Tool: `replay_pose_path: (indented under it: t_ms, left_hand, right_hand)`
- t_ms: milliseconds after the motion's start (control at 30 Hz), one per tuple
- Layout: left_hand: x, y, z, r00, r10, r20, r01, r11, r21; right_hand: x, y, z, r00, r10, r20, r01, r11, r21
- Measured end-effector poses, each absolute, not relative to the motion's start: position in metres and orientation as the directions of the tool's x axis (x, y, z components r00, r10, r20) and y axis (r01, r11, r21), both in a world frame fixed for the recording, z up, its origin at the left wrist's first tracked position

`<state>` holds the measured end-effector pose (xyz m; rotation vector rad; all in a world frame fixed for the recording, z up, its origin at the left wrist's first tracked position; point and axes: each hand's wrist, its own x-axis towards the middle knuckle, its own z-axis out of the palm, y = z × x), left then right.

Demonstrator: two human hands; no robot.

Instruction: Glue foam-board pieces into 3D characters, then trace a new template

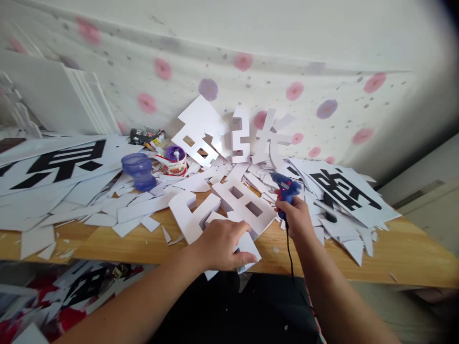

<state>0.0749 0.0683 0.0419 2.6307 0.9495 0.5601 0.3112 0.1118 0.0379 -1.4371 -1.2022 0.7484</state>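
Note:
My right hand is closed around a blue glue gun, its black cord hanging over the table's front edge. The gun's nozzle points left, beside a white foam-board cut-out with square holes. My left hand is curled, pinching a white foam-board piece at the near end of that cut-out, by the table edge. Another white cut-out shape lies just left of it.
White board scraps cover the wooden table. Finished white characters lean on the flowered wall cloth. A purple plastic jar, a small cup with a purple lid and sheets printed with black characters lie around.

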Motion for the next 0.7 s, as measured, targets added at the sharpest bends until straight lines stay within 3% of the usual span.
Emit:
replay_pose_path:
  t_ms: [100,233,333,700]
  left_hand:
    - [0.076,0.061,0.040,0.730,0.643,0.232,0.616,-0.766,0.187]
    - [0.073,0.052,0.034,0.730,0.628,0.270,0.587,-0.778,0.222]
    - [0.070,0.049,0.029,0.748,0.587,0.310,0.537,-0.810,0.236]
    - [0.069,0.052,0.018,0.785,0.529,0.324,0.483,-0.849,0.216]
  right_hand:
    - [0.299,0.107,0.050,0.128,0.989,0.070,0.171,0.047,-0.984]
    - [0.269,0.099,0.065,-0.230,0.969,-0.092,0.167,-0.053,-0.984]
    - [0.252,0.100,0.068,-0.432,0.894,-0.123,0.228,-0.023,-0.973]
    - [0.240,0.106,0.068,-0.519,0.846,-0.119,0.385,0.107,-0.917]
